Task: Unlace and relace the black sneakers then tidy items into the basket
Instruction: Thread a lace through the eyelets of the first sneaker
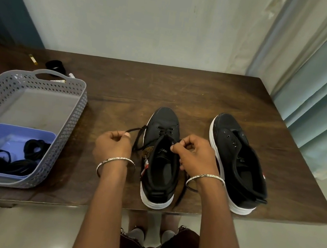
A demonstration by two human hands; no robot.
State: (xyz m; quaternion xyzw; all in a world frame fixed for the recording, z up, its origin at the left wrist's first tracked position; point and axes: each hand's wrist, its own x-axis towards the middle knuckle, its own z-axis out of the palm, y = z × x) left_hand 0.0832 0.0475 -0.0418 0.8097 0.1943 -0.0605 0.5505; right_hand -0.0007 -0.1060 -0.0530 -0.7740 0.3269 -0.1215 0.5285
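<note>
Black sneakers (pixel 195 160) on dark wooden table (pixel 205 92), pale wall (pixel 132 13), curtain (pixel 325 73)

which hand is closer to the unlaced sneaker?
Right. The right hand is just beside the unlaced sneaker, pinching the lace at the middle sneaker; the left hand is beyond that shoe, farther away.

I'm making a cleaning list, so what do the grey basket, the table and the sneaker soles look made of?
Grey basket: matte moulded plastic, judging by its perforated walls and cut-out handle. Table: dark wood or veneer, faint sheen, with grain and scratches. Sneaker soles: white, probably rubber, smooth with ribbed edges.
</note>
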